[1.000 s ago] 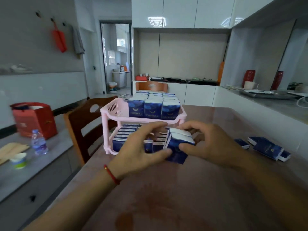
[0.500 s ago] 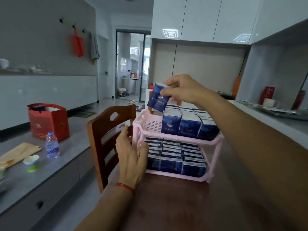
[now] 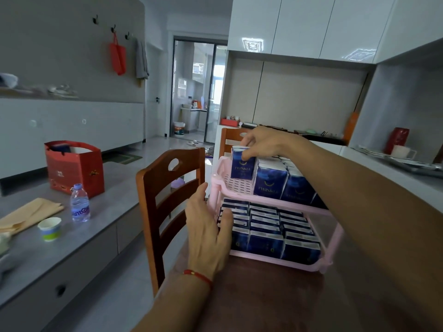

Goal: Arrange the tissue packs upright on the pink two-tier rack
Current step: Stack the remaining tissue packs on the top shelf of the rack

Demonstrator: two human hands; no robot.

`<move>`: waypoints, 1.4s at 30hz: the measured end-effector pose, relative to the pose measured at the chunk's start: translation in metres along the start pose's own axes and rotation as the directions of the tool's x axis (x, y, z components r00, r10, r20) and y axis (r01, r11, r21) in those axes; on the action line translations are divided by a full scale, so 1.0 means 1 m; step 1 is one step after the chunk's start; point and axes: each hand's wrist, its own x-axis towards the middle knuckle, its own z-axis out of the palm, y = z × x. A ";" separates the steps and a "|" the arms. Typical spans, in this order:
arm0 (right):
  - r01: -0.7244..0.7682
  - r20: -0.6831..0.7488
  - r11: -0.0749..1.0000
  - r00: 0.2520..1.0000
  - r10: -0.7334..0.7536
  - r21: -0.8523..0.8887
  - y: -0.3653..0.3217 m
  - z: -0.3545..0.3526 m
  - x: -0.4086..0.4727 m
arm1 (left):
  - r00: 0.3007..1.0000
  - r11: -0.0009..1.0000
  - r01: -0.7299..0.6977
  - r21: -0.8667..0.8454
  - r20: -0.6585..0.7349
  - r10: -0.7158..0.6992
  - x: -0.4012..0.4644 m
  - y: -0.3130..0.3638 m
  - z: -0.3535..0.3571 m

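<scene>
Tissue pack [image 3: 242,164] pinched upright by right hand [image 3: 266,143], left hand [image 3: 208,232] flat on rack [image 3: 334,238] (chair [image 3: 167,202] beside).

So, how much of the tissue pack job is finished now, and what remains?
Mostly done. The lower tier of the pink rack looks full of packs, and upright packs already stand on the upper tier. In hand: the right hand grips one pack, upright, at the upper tier's open left end, while the left hand rests on the rack's side. Left: release this pack and fill the remaining gap. Further loose packs are not in view.

Head-worn view, forward-down, close
</scene>
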 end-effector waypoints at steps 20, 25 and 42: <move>0.014 -0.080 1.000 0.997 -0.016 -0.025 0.008 -0.009 -0.024 | 0.998 0.999 -0.036 0.038 0.054 0.034 0.000 0.000 -0.004; 0.211 -0.402 0.977 0.897 -0.181 0.031 0.025 -0.017 -0.096 | 0.995 0.990 -0.090 0.112 -0.026 0.093 0.001 0.003 -0.011; -0.515 -0.616 0.855 0.654 0.439 0.063 0.331 0.112 -0.339 | 0.785 0.933 -0.357 -0.052 0.526 0.329 -0.093 0.124 0.113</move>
